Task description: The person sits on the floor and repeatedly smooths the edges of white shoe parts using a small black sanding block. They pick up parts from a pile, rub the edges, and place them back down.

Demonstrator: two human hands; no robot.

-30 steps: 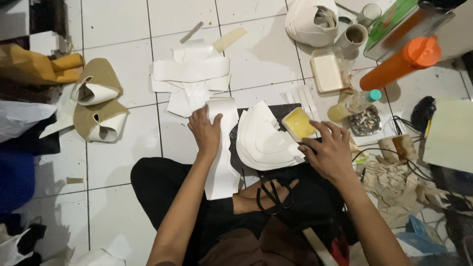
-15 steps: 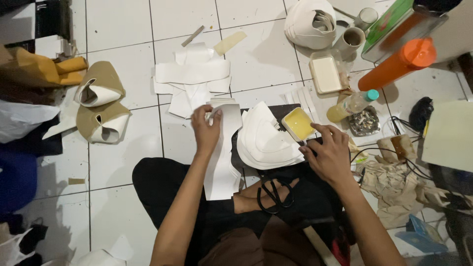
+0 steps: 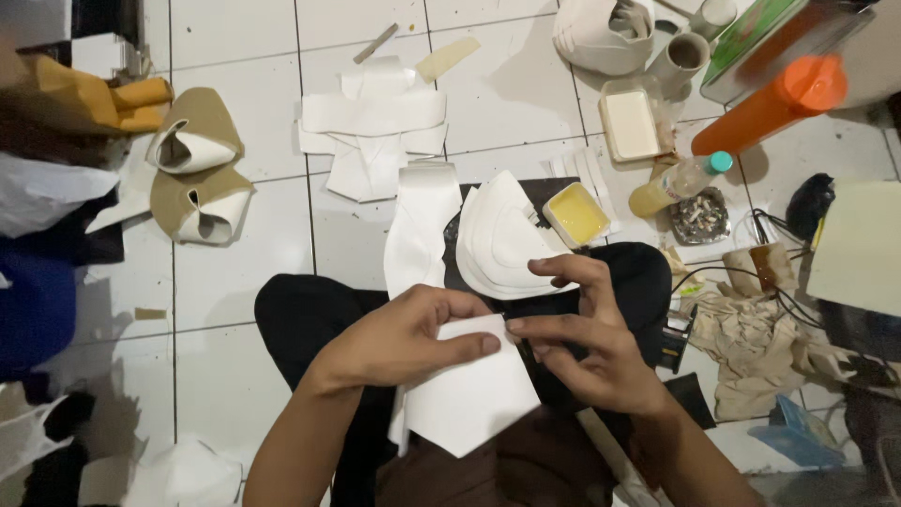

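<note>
White sheet being gripped over the lap by both hands

White sheet is lying over the person's lap, its long axis running from 11 o'clock down to 5 o'clock. The left hand is pressing on its upper edge, fingers curled closed over it. The right hand is pinching the same edge from 3 o'clock, fingertips nearly meeting the left's. A stack of white curved pieces is sitting at 12 o'clock, beside a yellow glue tub.

Counts on the tiled floor

Two hands: left hand, right hand. Two tan folded shoe uppers. One orange bottle, one small teal-capped bottle, two shallow glue trays, one cup.
</note>
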